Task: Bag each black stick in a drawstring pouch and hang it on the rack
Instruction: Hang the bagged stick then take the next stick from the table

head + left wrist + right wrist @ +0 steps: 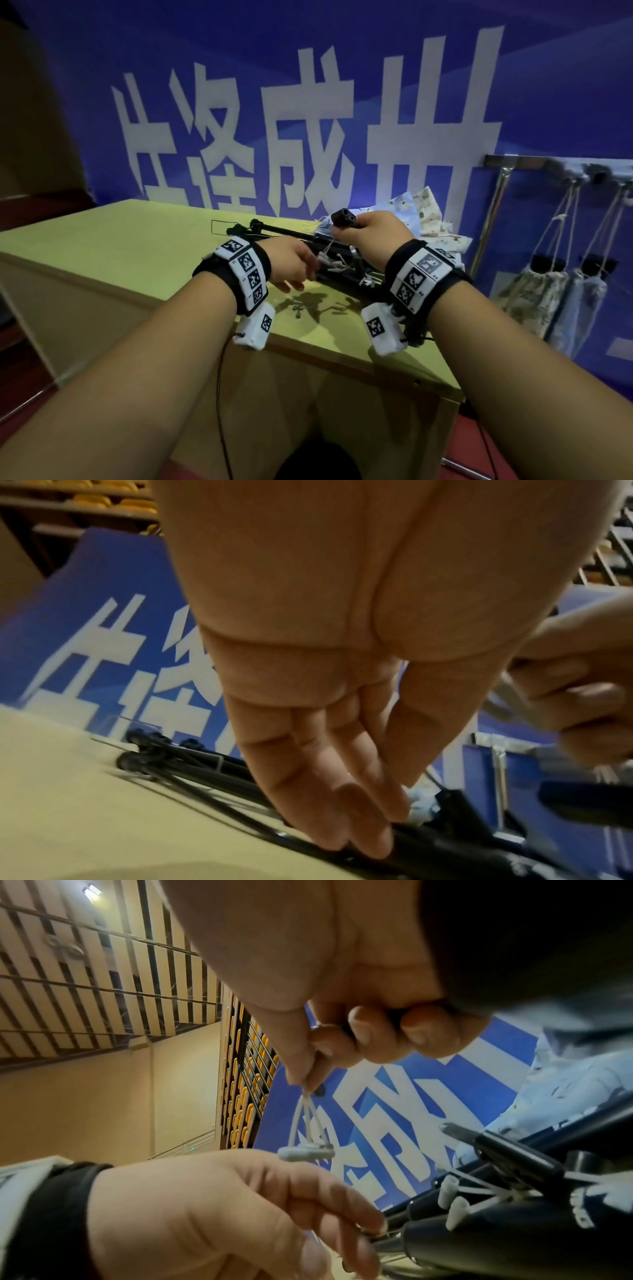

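My right hand [371, 229] grips a black stick [345, 218] raised above the table, its round end pointing toward me. In the right wrist view the thumb and forefinger of that hand [308, 1080] also pinch a white drawstring cord [301, 1121] with a grey toggle [305, 1152] hanging from it. My left hand [296, 270] is lower, fingers straight, and its fingertips [363, 842] touch a pile of black sticks [270, 233] lying on the table. A heap of patterned fabric pouches [424, 212] lies behind my right hand.
The yellow-green table [120, 246] has its front edge close to me. A rack [534, 161] stands at the right with filled pouches [534, 298] hanging by cords. A blue banner with white characters [308, 120] rises behind the table.
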### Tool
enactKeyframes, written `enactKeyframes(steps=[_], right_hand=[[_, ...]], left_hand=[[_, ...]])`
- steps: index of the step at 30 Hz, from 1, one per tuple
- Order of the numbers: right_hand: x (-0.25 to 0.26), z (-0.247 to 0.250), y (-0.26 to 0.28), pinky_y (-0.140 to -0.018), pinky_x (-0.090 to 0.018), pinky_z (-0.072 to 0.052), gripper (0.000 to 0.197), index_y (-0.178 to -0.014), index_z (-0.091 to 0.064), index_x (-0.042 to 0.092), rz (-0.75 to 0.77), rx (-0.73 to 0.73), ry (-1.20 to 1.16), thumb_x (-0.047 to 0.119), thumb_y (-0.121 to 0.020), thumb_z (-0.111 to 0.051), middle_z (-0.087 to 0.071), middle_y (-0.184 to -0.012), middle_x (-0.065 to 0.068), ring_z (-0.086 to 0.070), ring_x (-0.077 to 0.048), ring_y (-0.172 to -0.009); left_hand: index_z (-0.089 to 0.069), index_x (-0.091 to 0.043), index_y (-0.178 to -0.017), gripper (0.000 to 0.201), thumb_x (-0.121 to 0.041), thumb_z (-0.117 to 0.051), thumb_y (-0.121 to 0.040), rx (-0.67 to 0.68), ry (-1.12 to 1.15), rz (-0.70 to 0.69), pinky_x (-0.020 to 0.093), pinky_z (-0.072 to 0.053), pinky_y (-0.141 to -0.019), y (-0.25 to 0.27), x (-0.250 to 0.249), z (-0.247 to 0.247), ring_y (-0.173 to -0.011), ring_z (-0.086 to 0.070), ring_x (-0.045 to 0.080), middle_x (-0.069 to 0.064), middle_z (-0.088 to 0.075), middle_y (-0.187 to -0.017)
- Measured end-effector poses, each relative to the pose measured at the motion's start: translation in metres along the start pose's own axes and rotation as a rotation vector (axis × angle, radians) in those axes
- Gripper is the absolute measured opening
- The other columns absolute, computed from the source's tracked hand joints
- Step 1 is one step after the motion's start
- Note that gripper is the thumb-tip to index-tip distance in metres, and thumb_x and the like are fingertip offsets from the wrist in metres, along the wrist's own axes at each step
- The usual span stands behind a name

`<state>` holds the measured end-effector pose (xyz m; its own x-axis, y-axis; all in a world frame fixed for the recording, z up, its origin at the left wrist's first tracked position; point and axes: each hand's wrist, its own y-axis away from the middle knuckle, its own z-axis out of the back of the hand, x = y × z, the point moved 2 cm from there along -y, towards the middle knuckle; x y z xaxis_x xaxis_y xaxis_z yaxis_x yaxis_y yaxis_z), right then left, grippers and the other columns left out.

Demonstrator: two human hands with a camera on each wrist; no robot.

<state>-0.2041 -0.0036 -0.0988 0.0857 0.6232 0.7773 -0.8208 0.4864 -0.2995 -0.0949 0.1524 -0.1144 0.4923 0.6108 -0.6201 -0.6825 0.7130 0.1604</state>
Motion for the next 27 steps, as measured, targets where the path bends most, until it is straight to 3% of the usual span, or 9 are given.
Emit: enactKeyframes(steps=[3,8,13,17,19,21,25,27], right_hand=[[0.004,-0.013,0.003,-0.057,-0.026,-0.040,0.027,-0.095,-0.082,0.014,-0.007,0.036,-0.003,0.040,-0.097,-0.076,-0.073,-0.080,-0.008,-0.058,-0.013,-0.067],[0.009,-0.020,0.006,-0.056,-0.026,-0.035,0.027,-0.096,-0.080,0.016,-0.023,0.060,0.022,0.042,-0.099,-0.073,-0.064,-0.074,0.000,-0.054,-0.012,-0.064],[0.005,-0.027,0.007,-0.057,-0.027,-0.039,0.028,-0.101,-0.080,0.013,-0.017,0.053,0.023,0.040,-0.099,-0.073,-0.069,-0.080,-0.005,-0.056,-0.012,-0.067],[0.003,-0.031,0.008,-0.065,-0.028,-0.045,0.028,-0.102,-0.082,0.014,-0.008,0.038,0.036,0.041,-0.098,-0.073,-0.076,-0.091,-0.009,-0.065,-0.019,-0.081],[0.003,-0.031,0.008,-0.072,-0.031,-0.050,0.029,-0.102,-0.082,0.014,-0.008,0.036,0.031,0.041,-0.098,-0.073,-0.077,-0.093,-0.010,-0.069,-0.023,-0.089],[0.003,-0.030,0.008,-0.076,-0.033,-0.052,0.030,-0.103,-0.081,0.013,-0.004,0.031,0.031,0.041,-0.099,-0.072,-0.077,-0.095,-0.010,-0.070,-0.024,-0.092],[0.002,-0.031,0.008,-0.069,-0.029,-0.047,0.028,-0.102,-0.081,0.014,0.004,0.026,0.020,0.040,-0.099,-0.072,-0.076,-0.091,-0.009,-0.068,-0.023,-0.086],[0.001,-0.031,0.007,-0.066,-0.031,-0.045,0.028,-0.097,-0.080,0.014,0.006,0.011,0.015,0.041,-0.098,-0.073,-0.073,-0.084,-0.007,-0.063,-0.022,-0.078]], left_hand=[[-0.076,-0.015,-0.104,0.013,-0.010,-0.073,-0.092,-0.037,-0.089,0.063,0.042,-0.065,-0.082,-0.003,0.020,-0.001,-0.090,-0.077,0.020,0.002,-0.077,-0.098],[-0.077,-0.010,-0.100,0.024,-0.026,-0.085,-0.084,-0.040,-0.237,0.144,0.044,-0.064,-0.085,-0.002,0.030,-0.006,-0.088,-0.075,0.027,0.006,-0.077,-0.092],[-0.072,-0.013,-0.080,0.014,-0.018,-0.085,-0.085,-0.006,-0.181,0.192,0.045,-0.064,-0.085,-0.007,0.039,-0.012,-0.083,-0.073,0.026,0.007,-0.074,-0.088],[-0.077,-0.007,-0.108,0.030,-0.028,-0.081,-0.087,-0.009,-0.309,0.198,0.046,-0.060,-0.095,-0.011,0.040,-0.013,-0.100,-0.073,0.029,0.010,-0.076,-0.110],[-0.077,-0.005,-0.112,0.033,-0.027,-0.079,-0.088,-0.003,-0.331,0.207,0.042,-0.061,-0.092,-0.015,0.042,-0.015,-0.089,-0.072,0.026,0.012,-0.077,-0.110],[-0.077,-0.003,-0.111,0.030,-0.022,-0.077,-0.088,-0.005,-0.293,0.223,0.034,-0.062,-0.077,-0.019,0.043,-0.018,-0.075,-0.068,0.020,0.009,-0.076,-0.095],[-0.074,-0.014,-0.081,0.019,-0.033,-0.077,-0.080,-0.036,-0.341,0.258,0.035,-0.059,-0.075,-0.020,0.042,-0.018,-0.066,-0.062,0.022,0.006,-0.071,-0.080],[-0.073,-0.011,-0.076,0.022,-0.033,-0.075,-0.080,-0.047,-0.294,0.265,0.035,-0.059,-0.073,-0.019,0.042,-0.017,-0.063,-0.064,0.024,0.005,-0.076,-0.080]])
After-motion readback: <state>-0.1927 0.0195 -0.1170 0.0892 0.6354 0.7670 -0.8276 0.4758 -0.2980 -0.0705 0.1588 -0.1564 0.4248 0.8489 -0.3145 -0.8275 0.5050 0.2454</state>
